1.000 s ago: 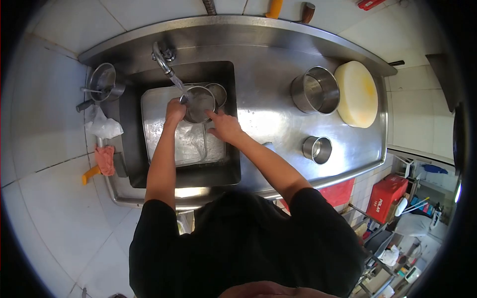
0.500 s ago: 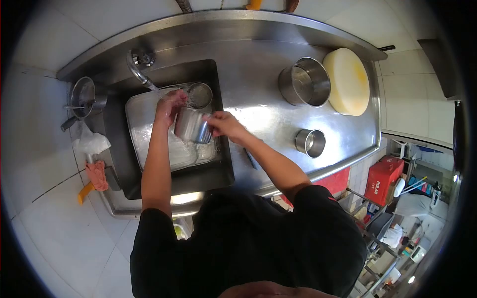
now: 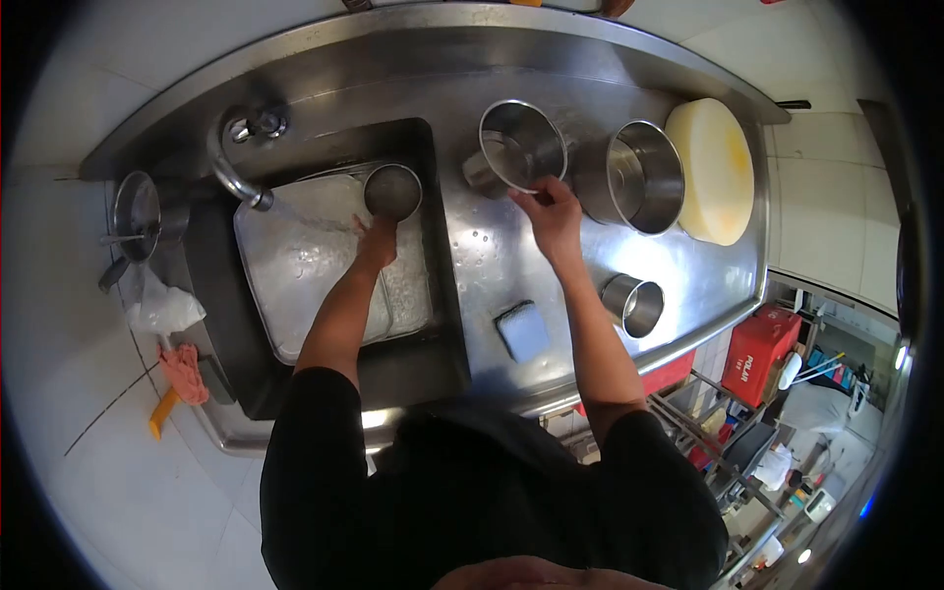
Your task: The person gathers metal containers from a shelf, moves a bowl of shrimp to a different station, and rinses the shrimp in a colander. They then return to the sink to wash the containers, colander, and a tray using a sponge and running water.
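My left hand [image 3: 378,242] is in the sink [image 3: 222,295], its fingers at the lower edge of a round metal cup [image 3: 393,193]; their grip is partly hidden. Water runs from the faucet [image 3: 232,177] over a large metal tray [image 3: 305,256] lying in the sink. On the right, my right hand [image 3: 553,208] pinches the near rim of a metal container [image 3: 539,147] over the steel counter [image 3: 492,265]. This container is tilted, its opening facing up and toward me. Beside it stands a larger metal pot [image 3: 644,182].
A thick round yellowish-white block [image 3: 710,172] stands at the counter's right end. Nearer me are a small metal cup [image 3: 632,305] and a grey-blue sponge or pad [image 3: 523,331]. Left of the sink are a handled pot [image 3: 138,211], a plastic bag [image 3: 165,303] and a pink cloth [image 3: 183,374].
My right hand has moved right with the metal container, from the sink to the counter. My left hand has shifted down and right to the cup in the sink. The view has shifted slightly.
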`<state>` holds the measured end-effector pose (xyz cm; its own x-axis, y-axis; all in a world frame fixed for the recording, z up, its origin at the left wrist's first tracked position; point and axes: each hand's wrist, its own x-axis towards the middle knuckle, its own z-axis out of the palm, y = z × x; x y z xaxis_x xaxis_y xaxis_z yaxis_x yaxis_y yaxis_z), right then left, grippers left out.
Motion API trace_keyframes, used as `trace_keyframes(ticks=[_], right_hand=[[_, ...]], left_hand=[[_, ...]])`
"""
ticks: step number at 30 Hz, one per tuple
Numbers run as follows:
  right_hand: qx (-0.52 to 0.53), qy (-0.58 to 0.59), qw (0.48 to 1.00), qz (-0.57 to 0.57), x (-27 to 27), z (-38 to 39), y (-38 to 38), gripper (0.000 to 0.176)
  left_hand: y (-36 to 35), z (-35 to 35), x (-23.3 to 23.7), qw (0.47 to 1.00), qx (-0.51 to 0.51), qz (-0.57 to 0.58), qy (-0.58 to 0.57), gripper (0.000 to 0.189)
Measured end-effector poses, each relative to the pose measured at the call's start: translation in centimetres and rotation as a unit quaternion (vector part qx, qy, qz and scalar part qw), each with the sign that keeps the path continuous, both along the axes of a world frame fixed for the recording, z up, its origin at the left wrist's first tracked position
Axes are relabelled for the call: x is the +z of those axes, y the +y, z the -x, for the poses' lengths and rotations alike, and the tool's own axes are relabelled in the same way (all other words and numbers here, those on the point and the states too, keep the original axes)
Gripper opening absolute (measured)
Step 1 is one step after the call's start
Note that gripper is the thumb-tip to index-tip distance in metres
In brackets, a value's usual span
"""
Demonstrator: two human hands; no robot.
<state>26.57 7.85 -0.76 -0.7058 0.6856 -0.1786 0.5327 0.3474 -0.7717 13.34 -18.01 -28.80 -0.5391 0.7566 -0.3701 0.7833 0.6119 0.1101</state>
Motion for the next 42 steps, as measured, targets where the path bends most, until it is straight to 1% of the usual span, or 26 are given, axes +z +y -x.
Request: trace_keyframes(ticks=[2, 3, 6, 8, 10, 11, 13, 14, 15, 16, 17, 20, 21, 23, 25, 26, 27, 29, 31, 33, 34, 35, 36, 38, 39, 42], right_hand=[[0.011, 0.021, 0.994, -0.103, -1.2, -0.7, -0.5, 0.025], [-0.001, 0.080, 0.991, -0.109, -3.1, -1.6, -0.4, 0.027], [-0.120, 0.120, 0.985, 0.039, 0.4, -4.4, -3.8, 0.035], [-0.035, 0.043, 0.997, -0.053, -2.8, -10.8, -4.5, 0.053], [0.118, -0.069, 0.981, -0.138, -0.7, -14.7, -7.1, 0.067], [0.135, -0.078, 0.977, -0.144, -0.2, -16.0, -8.8, 0.068], [0.171, -0.095, 0.969, -0.154, 0.6, -17.8, -11.8, 0.071], [0.207, -0.094, 0.958, -0.176, 0.2, -18.5, -12.3, 0.071], [0.242, -0.092, 0.945, -0.199, -1.1, -19.4, -12.6, 0.071], [0.276, -0.090, 0.930, -0.223, -2.2, -19.8, -12.7, 0.071], [0.269, -0.050, 0.943, -0.189, -3.4, -19.5, -12.5, 0.068], [0.232, 0.049, 0.965, -0.114, -3.9, -12.5, -13.3, 0.062], [0.204, 0.092, 0.972, -0.073, -3.8, -9.3, -14.4, 0.059], [0.238, 0.149, 0.958, -0.059, -2.5, -3.6, -16.6, 0.056], [0.293, 0.119, 0.941, -0.123, -2.5, 0.8, -18.4, 0.052], [0.281, 0.061, 0.952, -0.107, -3.8, 3.6, -18.6, 0.050], [0.256, 0.038, 0.960, 0.107, -4.4, 6.7, -18.0, 0.051], [0.356, -0.142, 0.887, 0.256, -1.6, 11.2, -17.1, 0.059], [0.441, -0.098, 0.883, 0.128, -0.4, 12.0, -17.5, 0.059], [0.346, -0.081, 0.934, 0.038, -1.1, 12.3, -20.0, 0.051], [0.314, 0.040, 0.948, -0.040, -1.3, 9.8, -21.8, 0.048], [0.272, 0.161, 0.942, -0.114, -1.4, 6.7, -23.8, 0.045], [0.221, 0.279, 0.916, -0.187, -1.7, 5.3, -24.8, 0.045], [0.100, 0.202, 0.974, 0.021, -3.9, 5.3, -23.4, 0.045], [0.033, 0.157, 0.979, 0.127, -4.7, 5.1, -22.7, 0.045], [0.209, 0.010, 0.941, 0.266, -2.5, 9.3, -19.3, 0.045]], left_hand=[[2.1, 2.4, 3.9, 0.979, -0.009, 0.185, -0.081, 0.050], [2.8, 3.0, 4.3, 0.977, -0.012, 0.204, -0.067, 0.047], [2.8, 3.3, -1.3, 0.980, -0.075, 0.184, 0.028, 0.025], [1.6, 2.9, -3.1, 0.994, -0.096, 0.009, 0.057, 0.028], [0.7, 3.5, -1.8, 0.992, 0.017, -0.083, -0.095, 0.034], [0.2, 4.2, 0.2, 0.952, 0.141, -0.085, -0.258, 0.037], [-0.8, 5.4, 1.9, 0.903, 0.229, 0.025, -0.363, 0.043], [-2.2, 4.5, 2.7, 0.837, 0.310, -0.090, -0.442, 0.040], [-4.1, 2.7, 2.7, 0.746, 0.380, -0.204, -0.507, 0.038], [-5.9, 1.0, 3.1, 0.634, 0.435, -0.315, -0.556, 0.036], [-6.8, -0.5, 4.6, 0.585, 0.421, -0.356, -0.594, 0.032], [-8.3, -4.3, 11.2, 0.540, 0.389, -0.453, -0.593, 0.032], [-8.4, -5.6, 13.4, 0.533, 0.390, -0.476, -0.580, 0.035], [-7.7, -7.8, 17.6, 0.520, 0.387, -0.523, -0.553, 0.040], [-7.1, -9.1, 21.5, 0.603, 0.363, -0.504, -0.502, 0.045], [-7.6, -9.7, 22.6, 0.641, 0.352, -0.490, -0.475, 0.048], [-8.8, -9.7, 22.3, 0.734, 0.358, -0.377, -0.436, 0.047], [-10.2, -10.3, 23.0, 0.745, 0.325, -0.426, -0.396, 0.044], [-10.5, -10.0, 24.1, 0.749, 0.298, -0.469, -0.361, 0.042], [-10.4, -8.3, 24.6, 0.699, 0.363, -0.491, -0.373, 0.045], [-10.6, -7.6, 24.6, 0.669, 0.397, -0.499, -0.380, 0.046], [-10.7, -6.7, 22.5, 0.477, 0.398, -0.620, -0.480, 0.050], [-10.8, -6.7, 22.9, 0.435, 0.405, -0.645, -0.481, 0.048], [-9.9, -7.7, 24.9, 0.348, 0.413, -0.688, -0.485, 0.046], [-9.6, -8.6, 25.3, 0.330, 0.413, -0.689, -0.497, 0.042], [-8.4, -9.5, 25.5, 0.288, 0.494, -0.654, -0.496, 0.040]])
